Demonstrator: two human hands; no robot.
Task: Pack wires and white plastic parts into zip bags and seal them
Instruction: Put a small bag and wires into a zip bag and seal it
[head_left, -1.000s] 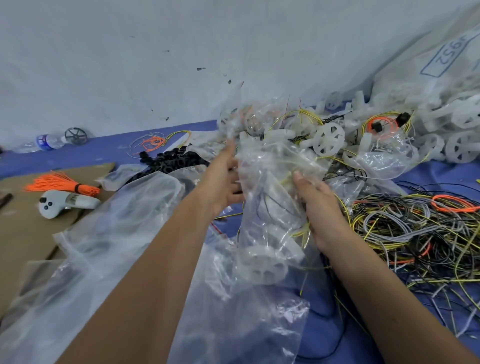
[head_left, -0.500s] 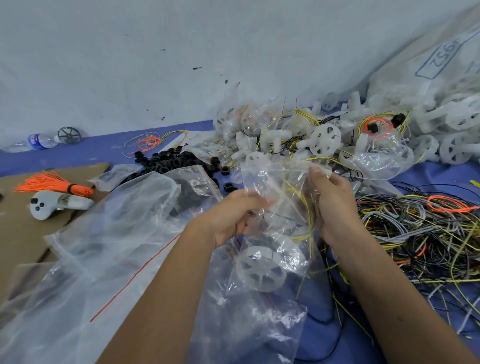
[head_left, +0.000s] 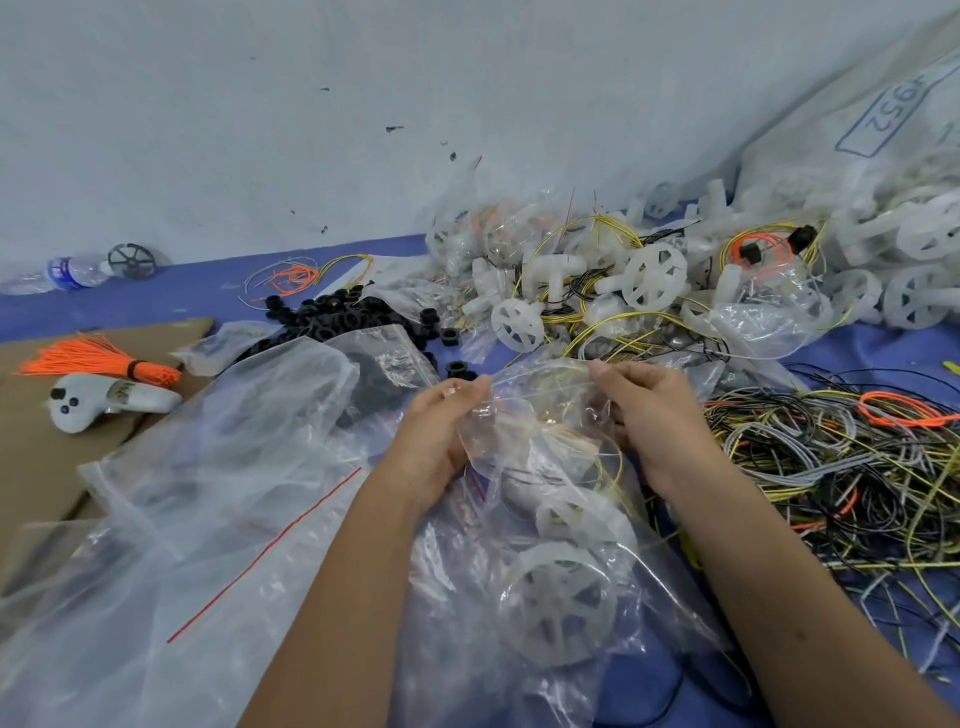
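A clear zip bag (head_left: 540, 415) lies in front of me over the blue surface, its top edge stretched between my hands. My left hand (head_left: 441, 431) pinches the left end of that edge and my right hand (head_left: 649, 415) pinches the right end. Inside the bag I see a white plastic wheel part (head_left: 561, 603) and thin yellow wires (head_left: 608, 467). Loose white plastic parts (head_left: 649, 275) and filled bags are piled at the back. A tangle of black, yellow and grey wires (head_left: 841, 467) spreads to the right.
Large empty zip bags (head_left: 208, 493) with a red seal line lie at the left. Black rings (head_left: 332, 317), an orange wire bundle (head_left: 98, 358), a white controller (head_left: 98, 400) on cardboard (head_left: 36, 467), and a water bottle (head_left: 67, 270) sit beyond. A big sack (head_left: 883, 135) leans at the right.
Both hands have come down and toward me with the bag, then moved out along its top edge, which is now pulled flat between them. The bag's contents have settled lower.
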